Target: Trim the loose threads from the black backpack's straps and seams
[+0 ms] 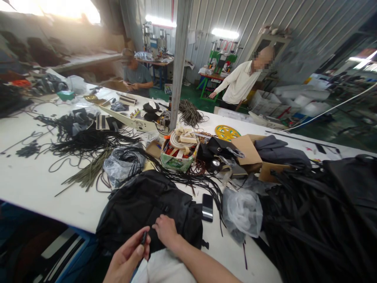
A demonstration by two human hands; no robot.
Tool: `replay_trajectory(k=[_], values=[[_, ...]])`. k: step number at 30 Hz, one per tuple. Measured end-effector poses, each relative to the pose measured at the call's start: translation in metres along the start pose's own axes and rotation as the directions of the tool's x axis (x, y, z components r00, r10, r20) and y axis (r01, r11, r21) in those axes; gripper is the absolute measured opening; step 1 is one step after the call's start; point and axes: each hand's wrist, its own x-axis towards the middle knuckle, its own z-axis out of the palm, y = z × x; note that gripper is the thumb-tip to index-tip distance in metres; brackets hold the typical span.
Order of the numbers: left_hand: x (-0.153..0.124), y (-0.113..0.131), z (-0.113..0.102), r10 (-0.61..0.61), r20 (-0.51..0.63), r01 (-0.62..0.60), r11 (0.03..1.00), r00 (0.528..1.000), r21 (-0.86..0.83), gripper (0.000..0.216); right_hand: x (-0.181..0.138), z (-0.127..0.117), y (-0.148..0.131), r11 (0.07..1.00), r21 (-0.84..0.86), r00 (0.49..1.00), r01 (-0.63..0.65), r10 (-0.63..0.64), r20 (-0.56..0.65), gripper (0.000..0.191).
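Observation:
A black bag (132,204) lies on the white table right in front of me, with a small dark buckle (166,208) on its face. Thumb and fingers of my left hand (129,255) pinch a small black plastic piece (144,237), its exact kind unclear, at the bag's near edge. My right hand (165,230) is just beside it over the bag, fingers curled together. Whatever those fingertips grip is too small or hidden to make out. A black phone (207,207) rests on the table to the right of the bag.
Bundles of black cord (94,141) lie at left, near a clear plastic bag (123,163). A filled basket (176,161) and cardboard box (247,149) stand beyond. Black bags (324,216) pile up at right. A metal post (179,67) rises ahead; two people are across the table.

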Motion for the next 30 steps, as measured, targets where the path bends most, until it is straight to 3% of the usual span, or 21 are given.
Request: replay_trajectory(k=[4, 8, 12, 14, 16, 19, 22, 27, 30], values=[[-0.006, 0.010, 0.015, -0.038, -0.029, 0.038, 0.999, 0.999, -0.003, 0.048, 0.016, 0.004, 0.004, 0.996, -0.033, 0.996, 0.079, -0.078, 0.030, 0.014], [-0.007, 0.020, 0.028, 0.015, -0.101, -0.012, 1.000, 0.995, 0.029, 0.045, 0.026, 0.006, 0.005, 0.996, 0.008, 0.994, 0.091, -0.092, 0.066, 0.005], [-0.001, 0.020, 0.016, 0.032, 0.030, -0.035, 0.992, 0.999, 0.123, 0.044, 0.025, 0.004, 0.004, 0.990, 0.134, 0.999, 0.043, -0.045, 0.017, 0.010], [-0.001, 0.022, 0.013, 0.017, 0.039, -0.022, 0.990, 0.999, 0.136, 0.046, 0.021, -0.001, 0.006, 0.967, 0.253, 1.000, 0.015, -0.011, -0.017, 0.012], [-0.003, 0.025, 0.014, -0.024, -0.014, 0.025, 0.999, 1.000, 0.048, 0.048, 0.017, -0.008, 0.009, 0.913, 0.409, 0.999, 0.004, 0.014, -0.040, 0.022], [-0.004, 0.027, 0.020, -0.121, -0.074, 0.099, 0.964, 0.990, -0.246, 0.049, 0.008, -0.020, 0.017, 0.770, 0.638, 0.998, 0.027, 0.019, -0.066, 0.041], [0.001, 0.019, 0.021, -0.177, -0.007, 0.156, 0.882, 0.984, -0.445, 0.049, -0.005, -0.034, 0.026, 0.621, 0.781, 0.994, 0.062, 0.030, -0.102, 0.045], [0.017, -0.002, 0.023, -0.248, 0.108, 0.267, 0.804, 0.963, -0.531, 0.046, -0.032, -0.059, 0.032, 0.470, 0.873, 0.981, 0.132, 0.066, -0.184, 0.054], [0.026, -0.008, 0.031, -0.305, 0.088, 0.307, 0.810, 0.948, -0.500, 0.052, -0.050, -0.079, 0.026, 0.418, 0.887, 0.973, 0.197, 0.028, -0.230, 0.039]])
